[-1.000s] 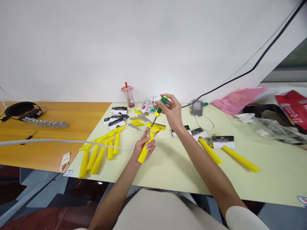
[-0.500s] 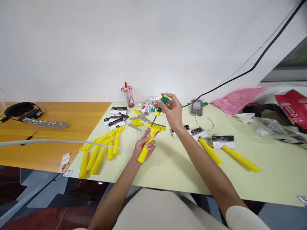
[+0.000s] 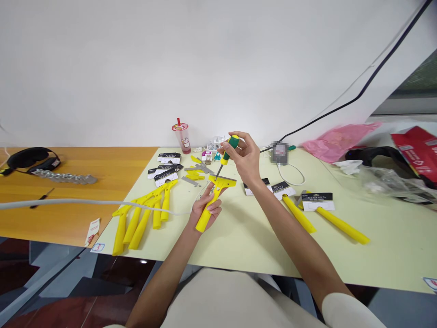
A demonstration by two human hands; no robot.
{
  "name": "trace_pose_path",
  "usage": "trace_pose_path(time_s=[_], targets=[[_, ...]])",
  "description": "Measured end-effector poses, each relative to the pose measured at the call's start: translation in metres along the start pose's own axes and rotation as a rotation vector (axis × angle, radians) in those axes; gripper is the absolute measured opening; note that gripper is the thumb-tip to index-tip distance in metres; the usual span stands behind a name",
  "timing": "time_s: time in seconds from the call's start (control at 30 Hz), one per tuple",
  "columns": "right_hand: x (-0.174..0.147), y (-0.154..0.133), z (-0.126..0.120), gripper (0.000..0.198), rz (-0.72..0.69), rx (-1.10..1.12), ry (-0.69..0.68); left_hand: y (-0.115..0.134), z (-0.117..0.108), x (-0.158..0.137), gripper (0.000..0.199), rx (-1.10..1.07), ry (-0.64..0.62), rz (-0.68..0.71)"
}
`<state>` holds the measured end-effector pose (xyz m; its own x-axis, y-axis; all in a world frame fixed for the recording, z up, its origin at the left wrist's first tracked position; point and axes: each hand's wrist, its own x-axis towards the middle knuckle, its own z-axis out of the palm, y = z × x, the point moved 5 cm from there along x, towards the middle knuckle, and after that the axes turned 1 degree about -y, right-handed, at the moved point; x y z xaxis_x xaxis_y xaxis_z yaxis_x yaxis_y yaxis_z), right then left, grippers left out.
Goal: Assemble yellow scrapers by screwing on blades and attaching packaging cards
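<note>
A yellow scraper (image 3: 209, 210) is held by its handle in my left hand (image 3: 201, 206), head up and tilted a little to the right. My right hand (image 3: 247, 159) grips a green-and-yellow screwdriver (image 3: 231, 146) by its handle. The screwdriver's shaft slants down to the left end of the scraper's head, where the tip meets it; the screw itself is too small to make out. Behind the scraper lie loose yellow plates (image 3: 194, 175) and grey blades (image 3: 190, 181). Several yellow scraper handles (image 3: 138, 223) rest in a row left of my left hand.
Black-and-white cards (image 3: 166, 175) lie behind the handles. A cup with a straw (image 3: 184, 139) stands near the wall. Right of my forearm are two yellow scrapers (image 3: 343, 226), one carded. A white cable (image 3: 102, 201) crosses the left side. A pink bag (image 3: 341, 141) lies far right.
Almost nothing differs. Both hands keep their places, with the screwdriver tip still against the scraper's head; the view has shifted very slightly.
</note>
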<state>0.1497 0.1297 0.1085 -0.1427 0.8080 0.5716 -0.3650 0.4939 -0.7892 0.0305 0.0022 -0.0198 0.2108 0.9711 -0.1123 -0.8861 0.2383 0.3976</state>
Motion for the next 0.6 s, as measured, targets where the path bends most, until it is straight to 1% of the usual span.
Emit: trace_pose_path(time_s=[0.17,0.3,0.4,0.6], targets=[[-0.001,-0.0031,0.0018,0.049,0.007,0.01,-0.003,-0.0003,-0.0001,0.0009,0.049,-0.004,-0.04,0.0],[-0.0022,-0.0047,0.0032,0.043,0.004,0.005,-0.013,0.0005,0.0016,-0.0001,0.051,0.005,-0.008,0.012],[-0.0024,-0.0042,0.0035,0.044,0.008,0.005,-0.009,0.0012,0.0032,-0.0011,0.055,0.023,0.019,0.017],[-0.0036,-0.0045,0.0061,0.047,0.011,0.013,-0.019,0.0007,0.0026,-0.0011,0.057,0.023,0.003,0.009]])
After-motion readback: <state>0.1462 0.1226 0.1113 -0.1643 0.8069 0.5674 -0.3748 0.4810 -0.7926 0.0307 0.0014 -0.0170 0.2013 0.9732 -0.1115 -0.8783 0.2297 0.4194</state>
